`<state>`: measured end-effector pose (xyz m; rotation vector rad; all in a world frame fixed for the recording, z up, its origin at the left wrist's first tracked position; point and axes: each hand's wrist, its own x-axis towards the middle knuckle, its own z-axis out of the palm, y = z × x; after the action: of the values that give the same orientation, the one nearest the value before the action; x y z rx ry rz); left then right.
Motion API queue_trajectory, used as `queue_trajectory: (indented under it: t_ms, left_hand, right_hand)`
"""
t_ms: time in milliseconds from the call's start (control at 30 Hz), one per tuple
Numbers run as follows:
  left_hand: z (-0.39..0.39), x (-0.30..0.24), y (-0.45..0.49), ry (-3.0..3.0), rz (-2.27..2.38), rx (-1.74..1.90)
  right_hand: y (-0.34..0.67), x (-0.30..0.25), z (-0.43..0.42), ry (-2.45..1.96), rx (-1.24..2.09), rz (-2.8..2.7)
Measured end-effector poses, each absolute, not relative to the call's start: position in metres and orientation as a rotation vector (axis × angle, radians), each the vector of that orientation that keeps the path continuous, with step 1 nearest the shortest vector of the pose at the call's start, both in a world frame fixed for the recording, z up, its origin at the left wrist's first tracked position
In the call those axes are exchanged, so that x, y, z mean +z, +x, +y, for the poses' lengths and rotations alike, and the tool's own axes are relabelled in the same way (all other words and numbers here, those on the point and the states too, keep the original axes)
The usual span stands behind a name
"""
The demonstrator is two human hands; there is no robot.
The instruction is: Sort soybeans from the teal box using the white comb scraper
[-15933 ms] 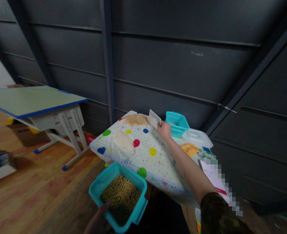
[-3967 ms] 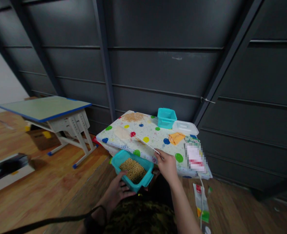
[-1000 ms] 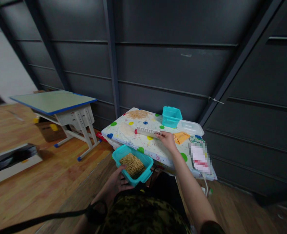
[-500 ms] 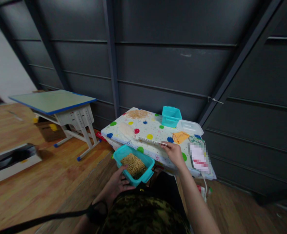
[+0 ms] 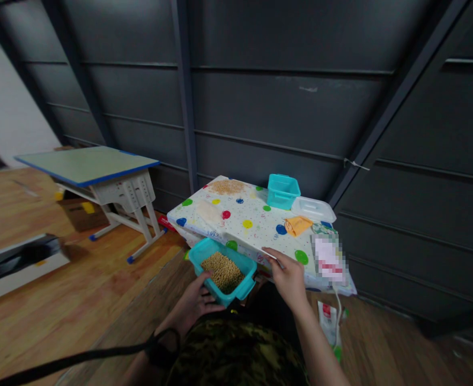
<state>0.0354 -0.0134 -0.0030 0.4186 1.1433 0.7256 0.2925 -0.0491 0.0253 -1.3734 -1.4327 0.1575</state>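
Note:
My left hand (image 5: 196,303) grips the near side of a teal tub (image 5: 207,253) full of tan beans (image 5: 222,272), held just below the front edge of a small table with a polka-dot cloth (image 5: 256,228). My right hand (image 5: 288,276) is closed on a thin white scraper (image 5: 248,242) that lies along the table's front edge, its far end toward the tub. On the cloth lie a brown grain heap (image 5: 227,186) at the back left and a pale grain heap (image 5: 207,211) nearer the left edge.
A second teal tub (image 5: 283,191), a clear lid (image 5: 313,209), an orange cloth (image 5: 297,225) and a blurred paper (image 5: 328,259) sit on the table's right side. A school desk (image 5: 89,166) stands to the left on the wooden floor. A dark panelled wall is behind.
My right hand has drawn the scraper from the middle of the cloth back to the front edge by the tub. The tub in my left hand has hardly moved.

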Motion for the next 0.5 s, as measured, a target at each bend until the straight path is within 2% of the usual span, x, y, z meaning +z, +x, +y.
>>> queue_trajectory:
  t_ms: [300, 500]
  left_hand:
    - [-0.015, -0.008, 0.033, 0.437, 1.116, 0.724]
    - [-0.017, -0.003, 0.029, 0.459, 1.135, 0.73]
  right_hand:
    - [0.286, 0.021, -0.049, -1.353, 0.273, -1.423]
    - [0.297, 0.021, -0.042, -1.388, 0.191, -1.295]
